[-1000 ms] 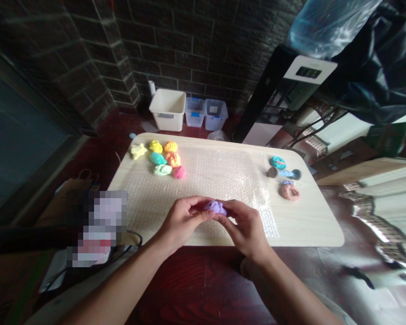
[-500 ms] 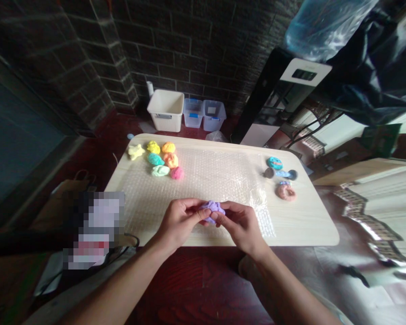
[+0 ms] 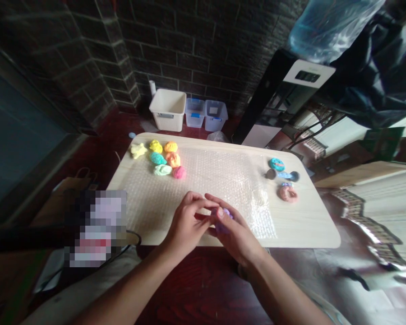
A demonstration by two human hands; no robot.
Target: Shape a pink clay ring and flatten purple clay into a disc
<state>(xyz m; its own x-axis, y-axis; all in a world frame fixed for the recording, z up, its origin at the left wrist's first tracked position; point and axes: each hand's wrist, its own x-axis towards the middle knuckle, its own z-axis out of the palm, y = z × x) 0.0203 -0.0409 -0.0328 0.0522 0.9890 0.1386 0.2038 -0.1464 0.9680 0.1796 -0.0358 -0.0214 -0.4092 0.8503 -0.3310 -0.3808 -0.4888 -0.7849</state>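
While the right hand (image 3: 240, 239) grips the purple clay (image 3: 221, 227) above the near part of the bench (image 3: 306, 221), the left hand (image 3: 186, 223) sets its fingertips against it; whether these grip cannot be told. Bubble wrap (image 3: 219, 174) covers much of the pale top. Seven coloured lumps (image 3: 158, 158) sit far left; three shaped pieces (image 3: 276, 164) lie right. Beyond, three bins (image 3: 193, 121) stand by a dark brick wall (image 3: 192, 49), a water dispenser (image 3: 265, 92) to their right.
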